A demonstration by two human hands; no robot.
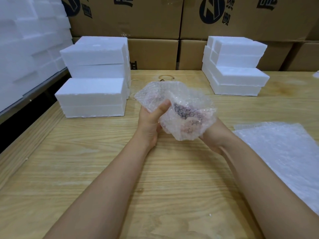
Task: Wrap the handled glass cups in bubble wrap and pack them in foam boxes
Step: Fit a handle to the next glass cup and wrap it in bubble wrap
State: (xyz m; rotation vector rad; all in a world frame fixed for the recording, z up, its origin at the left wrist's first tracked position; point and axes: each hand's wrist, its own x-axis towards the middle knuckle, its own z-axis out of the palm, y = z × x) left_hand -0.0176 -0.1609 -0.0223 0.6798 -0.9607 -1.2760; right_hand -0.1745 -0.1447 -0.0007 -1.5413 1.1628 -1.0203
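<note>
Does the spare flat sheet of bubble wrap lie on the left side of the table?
No, the flat sheet lies on the right side of the table.

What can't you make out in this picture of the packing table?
Head view only:
- Inside the bubble wrap bundle: wrap hides whatever is in it; only a dark blur shows.
- Right hand: fingers hidden beneath the bundle.
- Clear glassware behind the bundle: transparent, partly blocked, count unclear.
- Bubble wrap sheets: cut off by the right edge.
- Foam boxes: closed, contents hidden.
</note>
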